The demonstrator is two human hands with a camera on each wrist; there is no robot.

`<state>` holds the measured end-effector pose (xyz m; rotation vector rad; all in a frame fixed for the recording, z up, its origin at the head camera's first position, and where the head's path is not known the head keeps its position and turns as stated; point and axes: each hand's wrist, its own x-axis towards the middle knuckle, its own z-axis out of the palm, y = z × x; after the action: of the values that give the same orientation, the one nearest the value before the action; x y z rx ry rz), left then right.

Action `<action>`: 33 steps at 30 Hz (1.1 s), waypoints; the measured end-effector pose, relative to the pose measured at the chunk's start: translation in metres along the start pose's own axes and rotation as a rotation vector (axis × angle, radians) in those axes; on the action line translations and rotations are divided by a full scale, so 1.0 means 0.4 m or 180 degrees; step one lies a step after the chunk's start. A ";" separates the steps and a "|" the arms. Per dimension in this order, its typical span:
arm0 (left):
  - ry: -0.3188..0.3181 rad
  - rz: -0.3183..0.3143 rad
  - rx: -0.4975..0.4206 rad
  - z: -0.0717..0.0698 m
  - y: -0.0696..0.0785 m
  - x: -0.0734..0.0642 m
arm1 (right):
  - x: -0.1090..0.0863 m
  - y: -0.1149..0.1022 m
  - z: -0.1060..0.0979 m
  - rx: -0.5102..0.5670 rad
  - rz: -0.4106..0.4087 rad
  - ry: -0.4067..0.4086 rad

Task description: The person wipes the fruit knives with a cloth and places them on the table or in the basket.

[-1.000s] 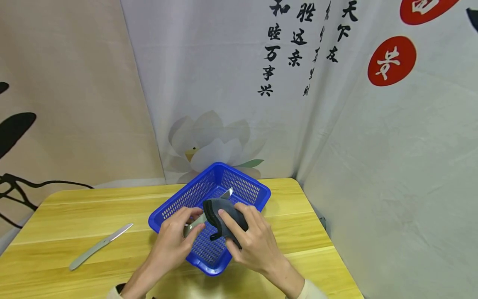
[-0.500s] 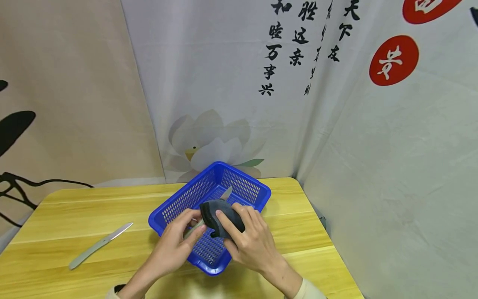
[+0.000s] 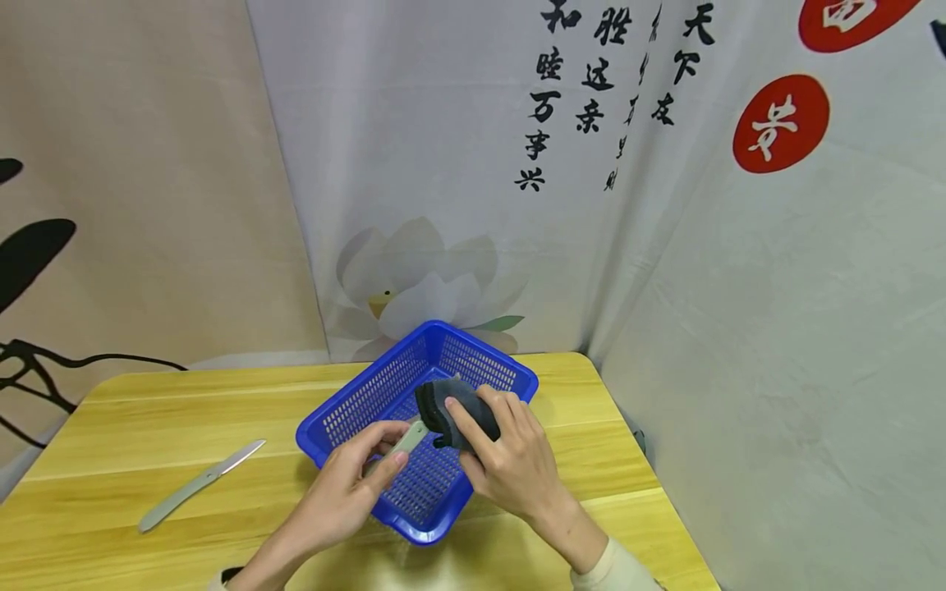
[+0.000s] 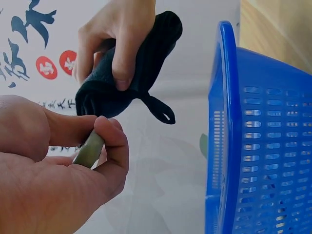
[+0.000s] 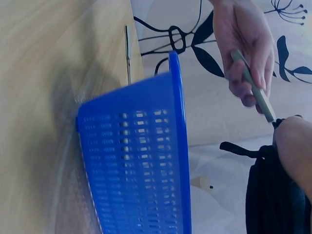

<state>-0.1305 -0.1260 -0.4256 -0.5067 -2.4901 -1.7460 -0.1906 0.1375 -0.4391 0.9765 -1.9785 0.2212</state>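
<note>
Over the blue basket [image 3: 310, 435], my left hand [image 3: 351, 476] pinches the pale green handle [image 3: 411, 438] of a knife between thumb and fingers. My right hand [image 3: 517, 455] grips a folded dark grey cloth [image 3: 438, 406] with black edging, wrapped about the knife's blade. Most of the blade is hidden by the cloth; only a speck of its tip shows beyond the far edge. A small black hanging loop [image 4: 163, 111] dangles from the cloth in the left wrist view. The right wrist view shows the knife handle [image 5: 253, 87] reaching from the left fingers to the cloth.
Another knife [image 3: 188, 492] with a pale green handle lies on the wooden table [image 3: 96, 443] left of the basket. A printed curtain [image 3: 414, 148] hangs behind the table, and a pale cloth wall [image 3: 798, 328] closes off the right side.
The cloth and right hand have shifted slightly right along the knife. More of the handle now shows near the left hand, while the blade tip, visible before, is nearly covered.
</note>
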 end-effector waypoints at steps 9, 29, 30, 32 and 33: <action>-0.0075 0.0104 0.0031 0.002 -0.003 -0.008 | -0.002 0.053 -0.006 -0.0019 0.0203 0.0030; 0.0176 -0.0363 -0.0301 0.005 -0.006 0.006 | 0.013 0.018 -0.026 0.0304 0.0080 0.0453; 0.0172 -0.0373 -0.0306 0.005 -0.006 0.007 | 0.014 0.008 -0.024 0.0313 0.0017 0.0442; 0.0174 -0.0374 -0.0289 0.006 -0.006 0.008 | 0.014 -0.011 -0.020 0.0336 -0.0075 0.0382; 0.0171 -0.0362 -0.0275 0.006 -0.007 0.008 | 0.013 -0.019 -0.018 0.0344 -0.0100 0.0335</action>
<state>-0.1339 -0.1238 -0.4281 -0.3243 -2.4608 -1.8878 -0.1820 0.1331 -0.4325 1.0429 -1.8697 0.3580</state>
